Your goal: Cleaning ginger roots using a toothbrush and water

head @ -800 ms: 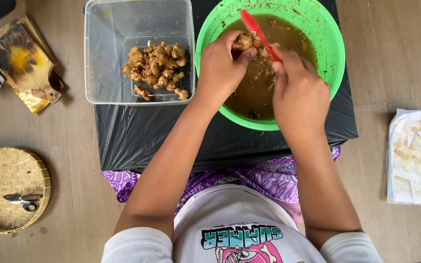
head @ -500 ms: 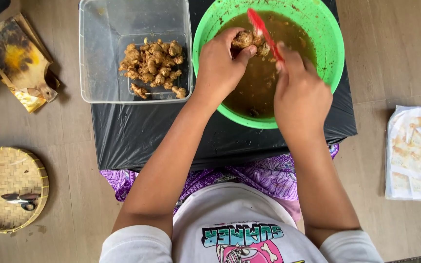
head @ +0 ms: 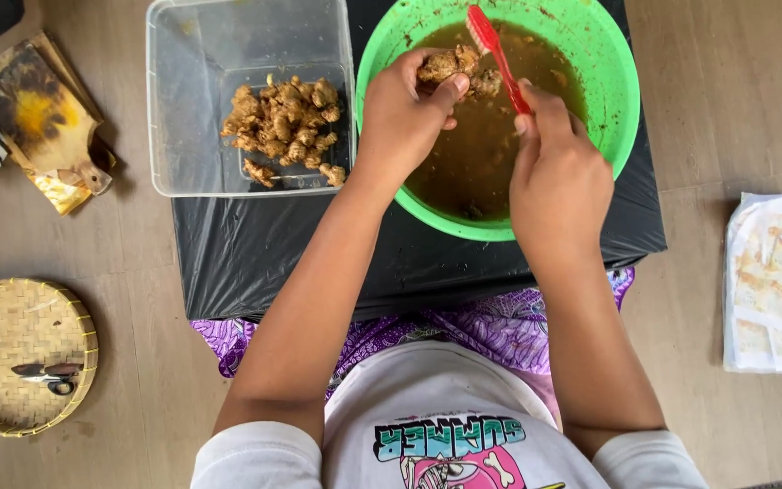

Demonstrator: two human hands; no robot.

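1. Head view: the left hand (head: pixel 405 113) was curled closed around a brown knobbly root piece (head: pixel 448 65), pinching it between thumb and fingers above the green bowl (head: pixel 622 100).
2. The right hand (head: pixel 558 177) was closed in a fist on the handle of a red toothbrush (head: pixel 498 50), whose head rested against the held piece.
3. The bowl held murky brown water and stood on a black-covered desk (head: pixel 319 263), just right of a clear plastic tub (head: pixel 183 109).
4. A heap of similar brown pieces (head: pixel 284 122) lay in the tub.
5. On the floor to the left sat a round woven tray (head: pixel 2 335) with small scissors (head: pixel 47 373) in it, well apart from the hands.
6. A white cloth (head: pixel 776 281) lay on the floor at the right.
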